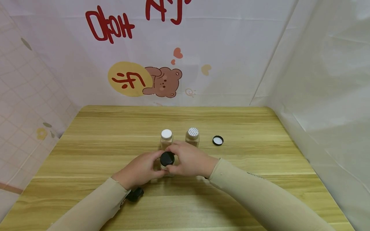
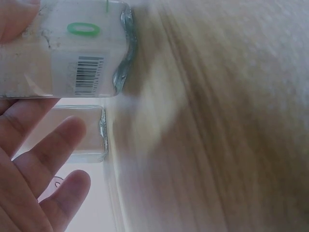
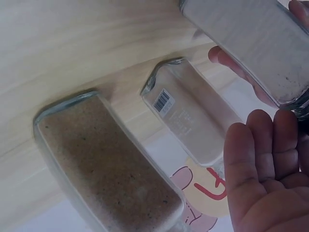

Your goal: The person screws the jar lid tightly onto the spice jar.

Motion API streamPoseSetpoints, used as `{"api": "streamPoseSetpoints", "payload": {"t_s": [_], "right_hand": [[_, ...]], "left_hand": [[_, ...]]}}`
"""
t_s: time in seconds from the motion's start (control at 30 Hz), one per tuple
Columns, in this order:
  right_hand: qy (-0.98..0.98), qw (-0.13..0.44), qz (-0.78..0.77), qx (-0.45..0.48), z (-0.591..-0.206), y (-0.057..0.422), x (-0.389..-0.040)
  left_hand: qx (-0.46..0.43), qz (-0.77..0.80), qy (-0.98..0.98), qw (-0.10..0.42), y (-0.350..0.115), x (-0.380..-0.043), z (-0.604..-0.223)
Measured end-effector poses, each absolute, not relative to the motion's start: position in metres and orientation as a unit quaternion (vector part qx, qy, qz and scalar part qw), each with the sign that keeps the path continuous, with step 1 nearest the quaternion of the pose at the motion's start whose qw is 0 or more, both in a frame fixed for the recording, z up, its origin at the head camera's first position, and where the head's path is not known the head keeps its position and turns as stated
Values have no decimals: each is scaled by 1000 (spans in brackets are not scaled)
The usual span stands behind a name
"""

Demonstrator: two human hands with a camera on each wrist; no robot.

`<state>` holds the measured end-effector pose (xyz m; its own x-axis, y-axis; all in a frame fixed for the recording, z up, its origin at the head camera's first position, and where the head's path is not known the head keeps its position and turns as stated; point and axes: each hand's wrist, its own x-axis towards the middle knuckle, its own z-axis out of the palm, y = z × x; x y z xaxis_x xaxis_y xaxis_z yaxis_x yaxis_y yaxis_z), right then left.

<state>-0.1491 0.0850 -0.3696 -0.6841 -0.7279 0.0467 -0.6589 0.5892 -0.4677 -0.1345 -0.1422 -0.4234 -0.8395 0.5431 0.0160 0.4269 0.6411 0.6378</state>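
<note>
A square glass jar (image 2: pixel 58 58) of pale powder, with a barcode and green print, stands upright between both hands. Its black lid (image 1: pixel 167 158) is on top. My left hand (image 1: pixel 141 168) grips the jar's body from the left, its other fingers spread beside the glass. From the right, my right hand (image 1: pixel 190 158) pinches the lid's edge between thumb and fingers. Just behind is a jar with a white top (image 1: pixel 166 134), pale inside in the right wrist view. To its right stands a jar (image 3: pixel 106 164) of speckled brown powder, with a patterned seal (image 1: pixel 193 132) over its mouth.
A loose black lid (image 1: pixel 218 140) lies upside down on the wooden table (image 1: pixel 245 128), right of the jars, its white liner showing. A black wrist camera (image 1: pixel 135 194) sits under the left wrist. Printed white sheets (image 1: pixel 228 48) rise behind the table and along both sides.
</note>
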Motion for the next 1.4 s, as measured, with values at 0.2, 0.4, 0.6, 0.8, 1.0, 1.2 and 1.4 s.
{"api": "streamPoseSetpoints", "payload": {"t_s": [0.2, 0.4, 0.6, 0.8, 1.0, 1.2, 1.4], "right_hand": [[888, 77, -246, -381, -370, 86, -149], [888, 83, -268, -365, -373, 88, -149], [885, 86, -279, -362, -376, 89, -149], [875, 101, -301, -366, -378, 93, -149], [872, 105, -316, -359, -377, 95, -147], [873, 111, -327, -344, -376, 94, -147], [868, 106, -324, -360, -379, 95, -148]], "left_hand": [[269, 328, 902, 86, -142, -134, -424], [263, 330, 902, 90, -142, -134, -424], [260, 331, 902, 95, -141, -133, -422], [271, 324, 902, 87, -142, -134, -423], [278, 330, 899, 75, -142, -134, -425], [265, 333, 901, 86, -142, -134, -424], [270, 329, 901, 83, -142, -133, -424]]}}
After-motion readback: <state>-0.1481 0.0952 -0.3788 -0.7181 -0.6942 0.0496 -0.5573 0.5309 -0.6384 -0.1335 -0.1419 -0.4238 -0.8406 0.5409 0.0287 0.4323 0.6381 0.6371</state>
